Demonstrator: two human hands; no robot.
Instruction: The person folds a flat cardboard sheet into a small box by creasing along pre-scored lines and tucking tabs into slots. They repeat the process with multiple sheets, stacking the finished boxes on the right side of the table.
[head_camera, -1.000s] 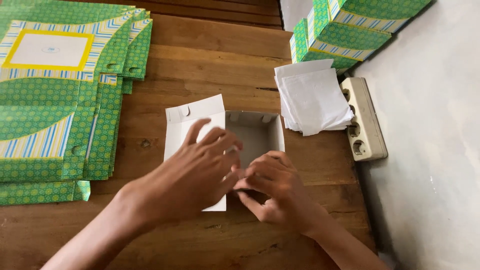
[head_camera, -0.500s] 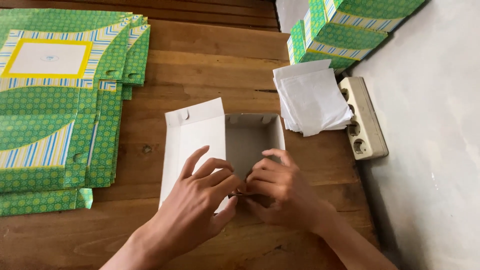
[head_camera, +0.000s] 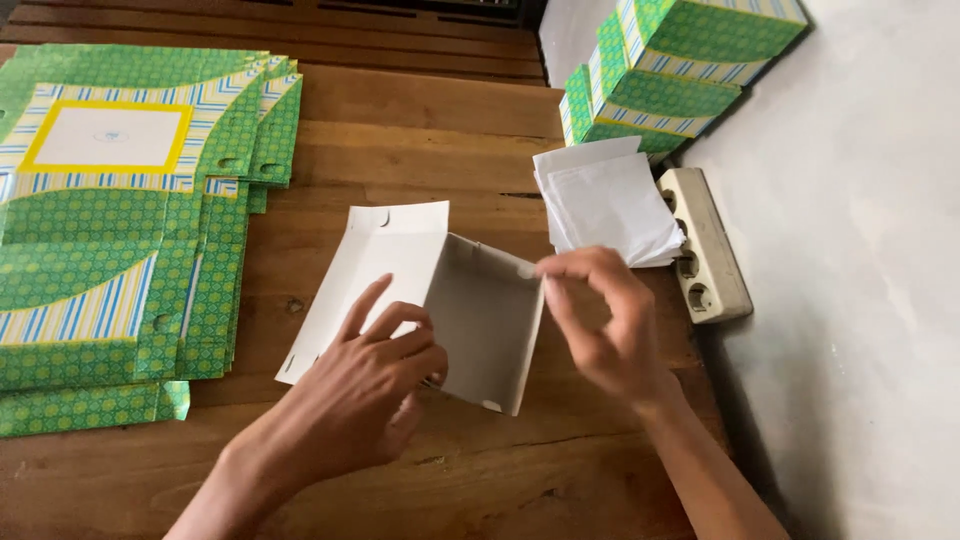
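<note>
Since the picture 0.5 s ago the hands have drawn apart: the right hand (head_camera: 610, 325), which was pressed against the left over the near edge of the box, has lifted to the box's right wall, and the half-folded white cardboard box (head_camera: 480, 320) now stands more open, its inside facing the camera. The left hand (head_camera: 375, 385) lies on the near left part of the box, palm down, fingers spread and curled over the flat white flap that stretches out to the left; it presses the card rather than closing around it. The right hand has its thumb and forefinger pinched at the top corner of the right wall, the other fingers loosely curled below. The box sits near the middle of the wooden table (head_camera: 420, 150), between a stack of flat green patterned box blanks (head_camera: 120, 240) on the left and a small pile of white paper sheets (head_camera: 605, 205) just to its upper right. Those sheets lean against a cream power strip (head_camera: 705, 265) at the table's right edge. Behind them, 2 stacks of assembled green boxes (head_camera: 660, 80) stand against the pale wall (head_camera: 860, 250).
</note>
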